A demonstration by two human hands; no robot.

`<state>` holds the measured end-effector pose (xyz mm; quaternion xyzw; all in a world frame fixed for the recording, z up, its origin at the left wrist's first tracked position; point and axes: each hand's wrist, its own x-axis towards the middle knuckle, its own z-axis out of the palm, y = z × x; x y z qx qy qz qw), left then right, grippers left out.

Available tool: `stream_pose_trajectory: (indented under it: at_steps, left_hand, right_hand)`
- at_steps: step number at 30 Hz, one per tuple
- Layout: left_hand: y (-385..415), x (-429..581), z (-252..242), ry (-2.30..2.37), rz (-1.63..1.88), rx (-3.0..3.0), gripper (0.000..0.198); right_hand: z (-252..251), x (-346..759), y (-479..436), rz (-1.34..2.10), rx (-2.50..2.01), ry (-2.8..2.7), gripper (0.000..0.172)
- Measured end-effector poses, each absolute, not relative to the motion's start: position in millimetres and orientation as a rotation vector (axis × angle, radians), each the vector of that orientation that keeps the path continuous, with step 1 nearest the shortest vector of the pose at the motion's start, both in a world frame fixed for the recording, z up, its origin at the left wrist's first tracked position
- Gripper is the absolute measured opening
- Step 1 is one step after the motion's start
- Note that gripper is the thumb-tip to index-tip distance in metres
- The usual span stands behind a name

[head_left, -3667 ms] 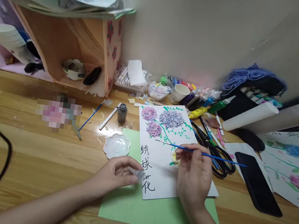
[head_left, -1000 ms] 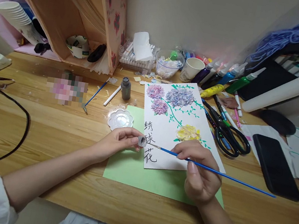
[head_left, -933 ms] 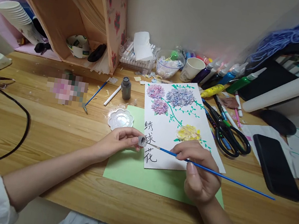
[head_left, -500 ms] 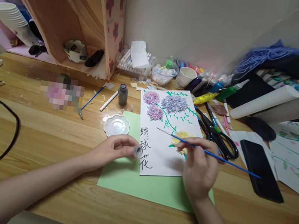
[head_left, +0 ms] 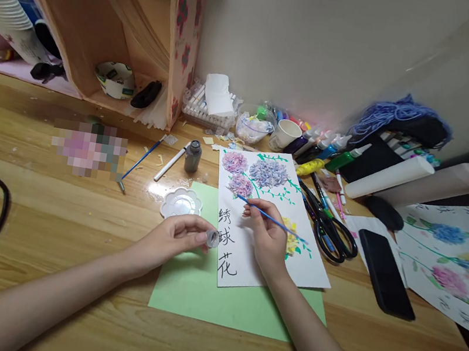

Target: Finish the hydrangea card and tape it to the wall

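My left hand (head_left: 182,237) pinches a small clear cap (head_left: 212,238) between thumb and fingers, over the left edge of the white sheet (head_left: 247,260). In my right hand (head_left: 269,237) is a blue paintbrush (head_left: 270,215), its tip pointing left near the lower pink flower (head_left: 240,186). Whether the tip touches the paper I cannot tell. Pink, blue and yellow flowers, green stems and black characters cover parts of the sheet, which lies on green paper (head_left: 214,303). Beyond my left hand sit a white flower-shaped palette (head_left: 181,202) and a small dark bottle (head_left: 193,156).
Scissors (head_left: 334,236) and a black phone (head_left: 385,273) lie to the right, with another flower painting (head_left: 457,258) further over. Paint bottles (head_left: 344,157), a paper cup (head_left: 285,134) and a marker box (head_left: 209,109) line the wall. A black cable (head_left: 1,210) curves at left.
My right hand has moved left over the sheet, bringing the brush tip to the lower pink flower. My left hand still holds the cap. The view has shifted slightly.
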<state>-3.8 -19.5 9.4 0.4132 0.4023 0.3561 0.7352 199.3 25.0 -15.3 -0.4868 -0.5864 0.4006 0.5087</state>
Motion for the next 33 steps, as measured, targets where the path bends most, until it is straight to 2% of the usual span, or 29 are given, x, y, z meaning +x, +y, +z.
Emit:
stream_pose_trajectory:
  at_steps: [3,8,33]
  left_hand:
    - [-19.8,-3.4,9.0,0.878,0.784,0.885,0.027]
    - [-18.3,-2.6,10.0,0.877,0.775,0.854,0.025]
    - [-16.0,-2.6,9.9,0.894,0.746,0.855,0.023]
  right_hand:
    - [-14.7,200.5,23.1,0.838,-1.110,-1.485,0.013]
    - [-16.7,200.4,18.7,0.669,-1.010,-1.643,0.020]
    - [-18.1,200.3,18.5,0.525,-1.007,-1.882,0.019]
